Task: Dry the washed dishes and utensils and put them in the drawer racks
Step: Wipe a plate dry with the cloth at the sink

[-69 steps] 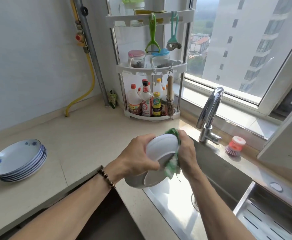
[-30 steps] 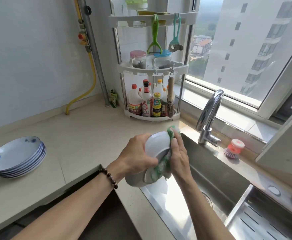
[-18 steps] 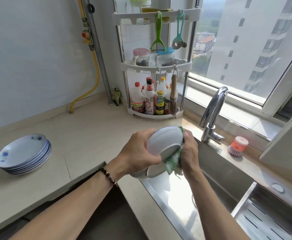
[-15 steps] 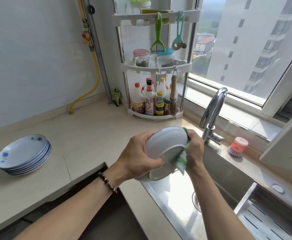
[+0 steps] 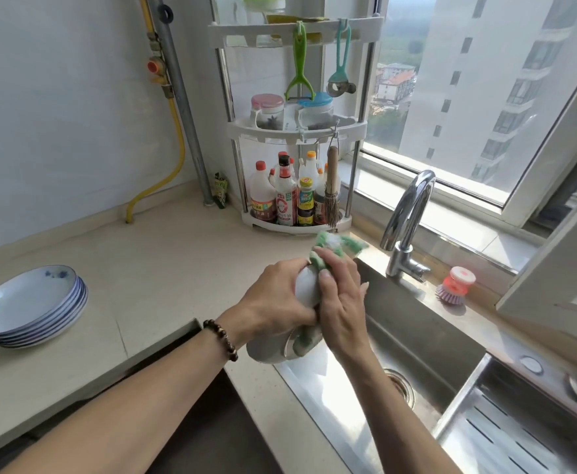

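Observation:
Over the left edge of the steel sink (image 5: 427, 340) I hold a white bowl (image 5: 266, 348), tilted on its side. My left hand (image 5: 277, 302) grips its rim and outer wall. My right hand (image 5: 341, 302) holds a green and white cloth (image 5: 335, 244) and presses it over the bowl's top; the cloth's other end hangs at the bowl's mouth. Most of the bowl is hidden by both hands. A stack of several blue-flowered white plates (image 5: 29, 302) sits on the counter at the far left.
A corner shelf rack (image 5: 297, 131) with bottles, jars and hanging peelers stands at the back. The tap (image 5: 406, 224) rises behind the sink, with a pink dish brush (image 5: 456, 285) to its right. A dark open drawer gap (image 5: 191, 415) lies below the counter edge.
My right hand slid the cloth from the bowl's right edge up over its top, now covering most of the bowl. The left hand keeps its grip; the plates have not moved.

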`<state>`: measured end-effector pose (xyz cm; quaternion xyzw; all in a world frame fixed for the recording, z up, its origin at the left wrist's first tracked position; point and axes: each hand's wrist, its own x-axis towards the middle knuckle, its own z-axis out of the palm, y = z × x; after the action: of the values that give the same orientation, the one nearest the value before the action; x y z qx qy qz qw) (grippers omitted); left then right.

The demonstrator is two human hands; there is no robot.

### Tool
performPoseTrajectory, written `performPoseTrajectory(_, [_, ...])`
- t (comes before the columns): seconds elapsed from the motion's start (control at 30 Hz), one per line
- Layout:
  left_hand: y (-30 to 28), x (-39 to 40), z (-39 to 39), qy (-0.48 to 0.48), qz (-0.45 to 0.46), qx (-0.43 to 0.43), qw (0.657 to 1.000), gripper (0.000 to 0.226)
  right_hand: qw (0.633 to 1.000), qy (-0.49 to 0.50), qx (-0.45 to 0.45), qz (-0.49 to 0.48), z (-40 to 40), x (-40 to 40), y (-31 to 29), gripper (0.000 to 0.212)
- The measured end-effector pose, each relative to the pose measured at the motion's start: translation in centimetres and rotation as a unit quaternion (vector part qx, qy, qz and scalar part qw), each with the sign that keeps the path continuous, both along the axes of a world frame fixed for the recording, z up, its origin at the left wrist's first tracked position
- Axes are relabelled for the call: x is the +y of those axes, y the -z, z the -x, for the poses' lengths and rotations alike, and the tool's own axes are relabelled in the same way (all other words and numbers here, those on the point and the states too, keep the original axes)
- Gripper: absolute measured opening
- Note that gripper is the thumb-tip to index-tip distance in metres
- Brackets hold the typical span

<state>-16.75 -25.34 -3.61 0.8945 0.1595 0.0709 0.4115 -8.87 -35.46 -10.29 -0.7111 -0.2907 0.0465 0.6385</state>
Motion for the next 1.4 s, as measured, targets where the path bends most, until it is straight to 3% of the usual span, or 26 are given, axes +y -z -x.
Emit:
performPoseTrajectory(0.07, [0.1, -0.3, 0.3, 0.015, -0.017, -0.008, 1.000, 0.053, 0.989, 0.031, 0.139, -0.041, -2.0, -0.8, 0.7, 0.036])
performPoseTrajectory(0.13, [0.1, -0.5, 0.5, 0.013, -0.015, -0.017, 1.000, 0.056, 0.979, 0.021, 0.189, -0.075, -2.3, -1.1, 1.5, 0.038])
performPoseTrajectory(0.27, [0.2, 0.1, -0.4, -0.041, -0.025, -0.018, 0.999, 0.037, 0.996, -0.070, 0.048, -0.032, 2.8, -0.4, 0.4, 0.043])
performPoseTrajectory(0.43, [0.7, 0.3, -0.2, -0.039, -0.011, -0.026, 0.999, 0.051, 0.992, -0.019, 0.125, -0.008, -1.3, 0.1, -0.3, 0.038])
performPoseTrajectory(0.6, [0.2, 0.9, -0.6, -0.058, 0.030, -0.036, 0.997, 0.049, 0.996, -0.094, 0.007, 0.004, 1.0, 0.5, -0.8, 0.043])
performPoseTrajectory(0.7, [-0.7, 1.1, 0.3, -0.016, 0.036, -0.048, 0.998, 0.050, 0.986, -0.041, 0.146, -0.070, -1.5, 0.1, -1.3, 0.039])
performPoseTrajectory(0.77, [-1.3, 0.9, 1.1, 0.009, 0.064, -0.070, 0.995, 0.053, 0.949, 0.001, 0.290, -0.124, -2.9, -0.4, -1.5, 0.036])
performPoseTrajectory(0.83, [-1.4, 0.9, 1.6, 0.013, 0.087, -0.085, 0.992, 0.054, 0.925, 0.040, 0.348, -0.147, -3.7, -0.5, -1.7, 0.036])
performPoseTrajectory(0.97, [-1.5, 1.7, 1.5, 0.033, 0.125, -0.023, 0.991, 0.059, 0.969, 0.073, 0.231, -0.045, -4.6, -0.7, -3.1, 0.039])
performPoseTrajectory(1.1, [-2.2, 1.6, 0.0, 0.047, 0.006, 0.057, 0.997, 0.048, 0.994, 0.036, 0.107, 0.002, -3.8, 0.4, -3.3, 0.062])
performPoseTrajectory(1.23, [-1.5, 1.6, -0.2, 0.006, 0.008, 0.024, 1.000, 0.046, 1.000, 0.006, -0.015, -0.010, -1.4, 0.7, -1.9, 0.036])
performPoseTrajectory(1.3, [-1.0, 1.7, -0.1, -0.021, 0.023, 0.004, 1.000, 0.052, 0.996, -0.013, -0.081, 0.028, -0.1, 0.8, -0.7, 0.037])
performPoseTrajectory(1.33, [-0.9, 1.6, 0.0, -0.024, 0.021, -0.002, 0.999, 0.052, 0.997, -0.015, -0.071, 0.033, 0.0, 0.6, -0.2, 0.039])
performPoseTrajectory(1.4, [-1.1, 1.5, 0.2, -0.030, 0.009, -0.017, 0.999, 0.048, 0.999, -0.011, 0.031, -0.009, -1.1, 0.3, 0.5, 0.041])
